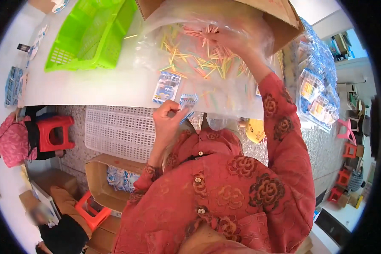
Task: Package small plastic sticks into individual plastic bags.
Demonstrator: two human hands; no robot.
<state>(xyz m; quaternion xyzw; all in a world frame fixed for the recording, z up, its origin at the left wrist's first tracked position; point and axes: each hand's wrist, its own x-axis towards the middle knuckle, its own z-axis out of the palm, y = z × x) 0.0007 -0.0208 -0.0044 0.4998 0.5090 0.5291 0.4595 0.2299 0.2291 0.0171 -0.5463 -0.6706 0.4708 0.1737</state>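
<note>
My left hand point(167, 120), closed at the table's near edge, pinches a small blue-and-white packet point(189, 100) between thumb and fingers. Another flat packet point(166, 88), with blue striped ends, lies on the table just beyond it. Across the table my right hand point(226, 40) reaches into a loose heap of thin coloured sticks point(216, 63) in yellow, pink, orange and green. Its fingers close on a bunch of pink sticks point(207, 34); the fingertips are partly hidden. Under and around the heap lies a clear plastic bag point(152, 40), spilling from a cardboard box point(279, 21).
A bright green basket point(89, 38) stands at the table's far left. Filled packets point(317, 93) are piled at the right. Below the table edge are a white perforated crate point(118, 131) and a carton point(101, 182) holding packets. Two people sit at left near red stools point(57, 133).
</note>
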